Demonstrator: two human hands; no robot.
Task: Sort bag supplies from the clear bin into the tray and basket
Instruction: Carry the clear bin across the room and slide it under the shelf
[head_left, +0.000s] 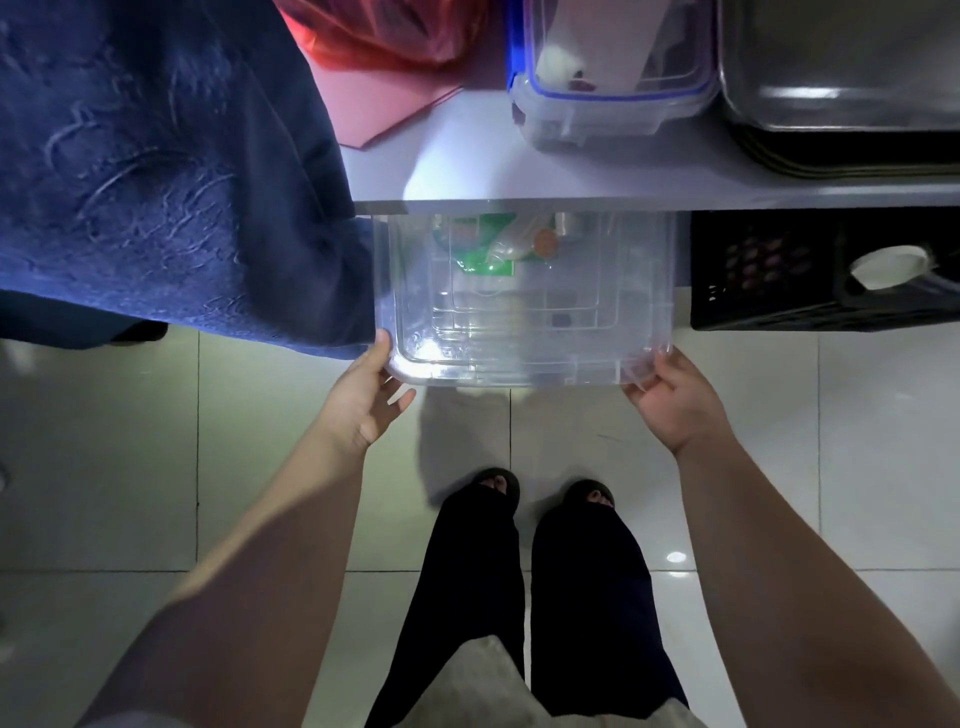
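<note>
A clear plastic bin juts out from under the white table, its far half hidden beneath the tabletop. Through its clear top I see a green packet and pale items I cannot make out. My left hand grips the bin's near left corner, thumb on the rim. My right hand grips the near right corner. A metal tray sits on the table at the right. A black slatted basket stands under the table to the right of the bin.
A blue-rimmed clear container, a red plastic bag and a pink sheet lie on the table. A dark blue cloth hangs on the left, touching the bin's side. My feet stand on the pale tiled floor.
</note>
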